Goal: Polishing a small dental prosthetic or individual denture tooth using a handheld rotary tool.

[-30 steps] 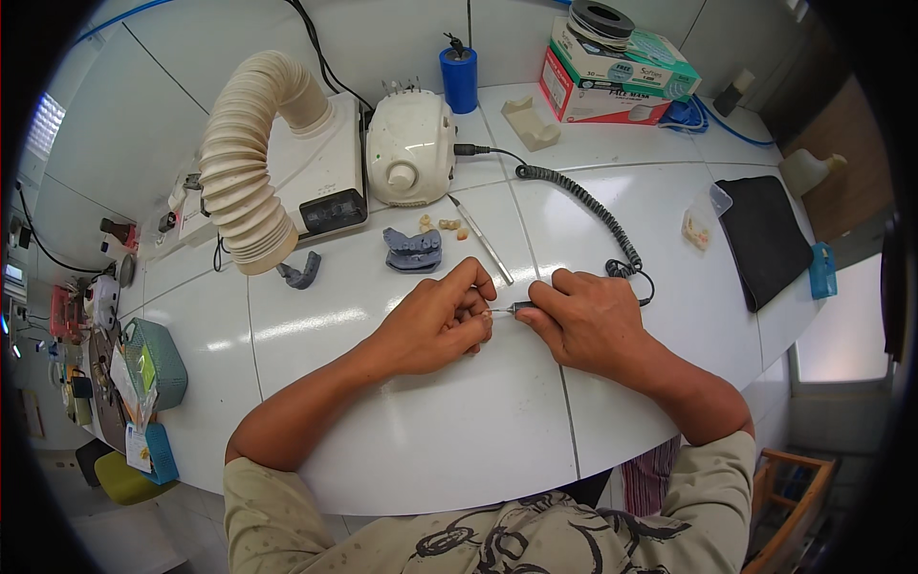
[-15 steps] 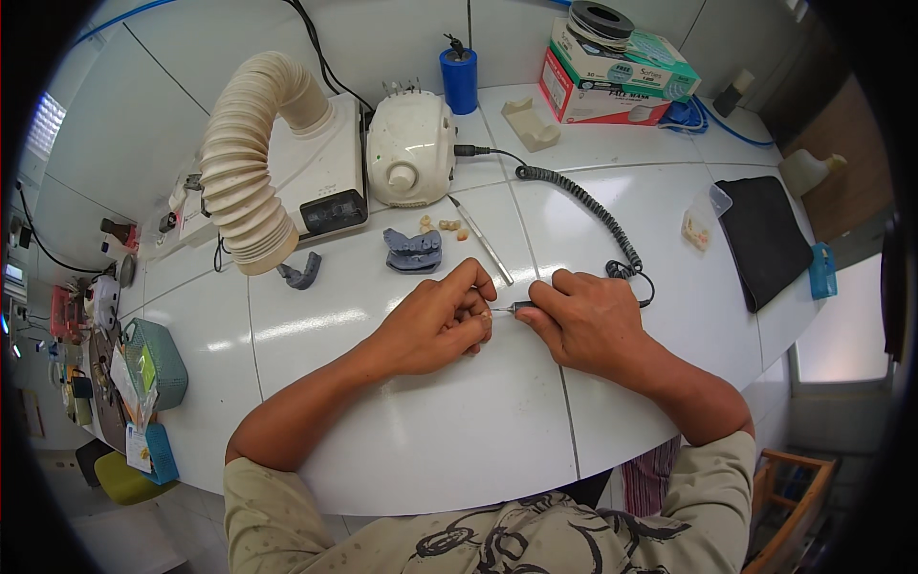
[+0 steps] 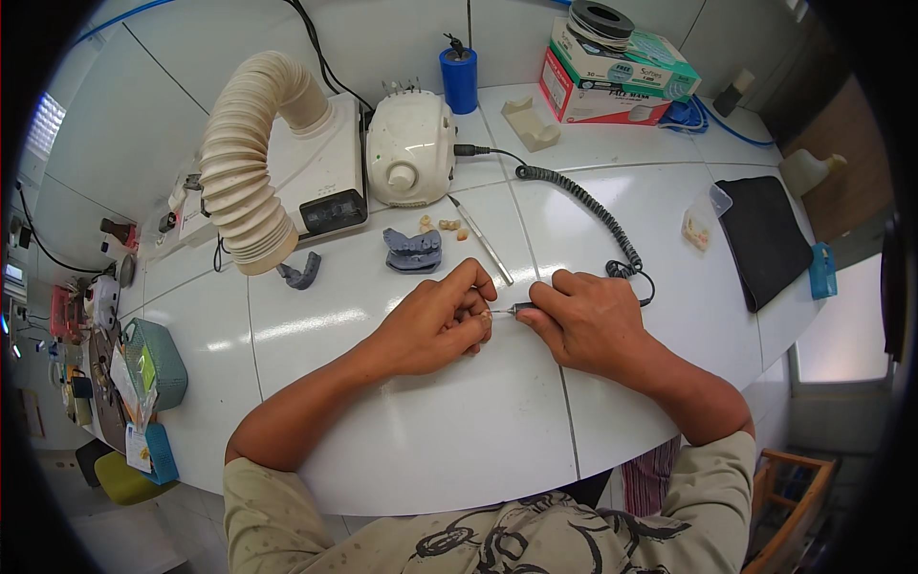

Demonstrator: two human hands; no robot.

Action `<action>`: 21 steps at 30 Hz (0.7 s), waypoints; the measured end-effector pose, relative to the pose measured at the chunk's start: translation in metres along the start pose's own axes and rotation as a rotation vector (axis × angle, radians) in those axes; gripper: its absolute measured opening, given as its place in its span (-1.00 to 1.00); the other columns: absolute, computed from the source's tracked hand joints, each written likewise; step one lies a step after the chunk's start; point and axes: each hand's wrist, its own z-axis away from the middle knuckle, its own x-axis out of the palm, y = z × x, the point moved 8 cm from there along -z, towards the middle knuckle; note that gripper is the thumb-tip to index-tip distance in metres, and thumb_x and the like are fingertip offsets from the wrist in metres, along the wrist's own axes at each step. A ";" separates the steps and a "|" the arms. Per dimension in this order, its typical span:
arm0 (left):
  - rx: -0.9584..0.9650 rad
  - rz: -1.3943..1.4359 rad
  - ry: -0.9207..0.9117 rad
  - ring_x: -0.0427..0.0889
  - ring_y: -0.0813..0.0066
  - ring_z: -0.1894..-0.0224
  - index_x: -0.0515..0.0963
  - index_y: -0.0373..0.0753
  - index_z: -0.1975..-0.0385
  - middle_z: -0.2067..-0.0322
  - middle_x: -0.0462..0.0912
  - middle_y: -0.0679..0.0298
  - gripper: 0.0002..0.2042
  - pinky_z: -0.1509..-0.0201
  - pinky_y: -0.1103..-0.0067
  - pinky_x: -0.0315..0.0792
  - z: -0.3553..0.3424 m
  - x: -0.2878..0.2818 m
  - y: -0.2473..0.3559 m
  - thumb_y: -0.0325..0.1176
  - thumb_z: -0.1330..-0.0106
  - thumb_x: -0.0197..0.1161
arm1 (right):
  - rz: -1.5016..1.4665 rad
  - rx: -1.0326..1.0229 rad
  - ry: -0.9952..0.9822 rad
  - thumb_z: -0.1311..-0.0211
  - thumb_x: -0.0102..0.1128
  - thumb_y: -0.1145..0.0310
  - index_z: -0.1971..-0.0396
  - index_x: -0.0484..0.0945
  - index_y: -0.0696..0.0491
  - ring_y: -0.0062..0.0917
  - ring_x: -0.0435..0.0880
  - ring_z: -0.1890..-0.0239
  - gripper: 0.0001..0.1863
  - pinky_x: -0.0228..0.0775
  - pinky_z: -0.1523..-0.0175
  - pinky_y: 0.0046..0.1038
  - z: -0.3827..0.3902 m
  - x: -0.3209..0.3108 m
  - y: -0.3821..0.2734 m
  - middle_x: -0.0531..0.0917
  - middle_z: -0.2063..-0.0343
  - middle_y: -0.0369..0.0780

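Observation:
My left hand [image 3: 442, 323] is closed, pinching a small tooth-coloured dental piece [image 3: 486, 316] mostly covered by the fingertips. In my right hand [image 3: 591, 319] is a rotary handpiece [image 3: 524, 307], its thin tip pointing left at the piece; whether they touch is too small to tell. The handpiece's coiled cord [image 3: 590, 205] runs back to a white control unit [image 3: 411, 148]. Beyond my left hand sit a grey dental model [image 3: 413, 251], several loose tooth-coloured pieces [image 3: 448, 226] and a pen-like metal tool [image 3: 481, 241].
A ribbed suction hose [image 3: 239, 172] arches over another grey model piece [image 3: 302, 272] on the left. Stacked boxes [image 3: 612, 81] and a blue cylinder [image 3: 459, 81] stand at the back. To the right lie a black cloth [image 3: 765, 239] and a small clear container [image 3: 698, 228].

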 end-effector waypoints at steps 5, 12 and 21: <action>0.015 -0.008 0.000 0.72 0.49 0.44 0.35 -0.31 0.02 0.44 0.72 0.23 -0.79 0.25 0.54 0.57 0.000 0.000 0.000 -0.44 -0.42 0.11 | -0.007 0.004 -0.001 -0.50 0.32 0.00 0.35 0.66 -0.03 -0.38 0.71 0.54 -0.65 0.44 0.53 -0.28 0.000 -0.001 0.000 0.62 0.54 -0.25; 0.015 0.002 -0.002 0.71 0.48 0.44 0.35 -0.31 0.01 0.43 0.72 0.22 -0.78 0.25 0.54 0.56 0.000 0.000 0.000 -0.44 -0.42 0.11 | 0.002 -0.001 -0.007 -0.51 0.31 -0.01 0.35 0.66 -0.03 -0.38 0.72 0.53 -0.65 0.45 0.53 -0.28 0.000 0.001 0.000 0.62 0.53 -0.25; 0.017 -0.004 -0.005 0.70 0.49 0.44 0.34 -0.31 0.01 0.43 0.71 0.22 -0.79 0.25 0.55 0.56 -0.001 0.000 -0.002 -0.45 -0.41 0.10 | 0.006 0.001 0.016 -0.51 0.31 0.00 0.36 0.65 -0.03 -0.38 0.71 0.54 -0.65 0.45 0.53 -0.29 0.001 0.000 0.001 0.62 0.53 -0.25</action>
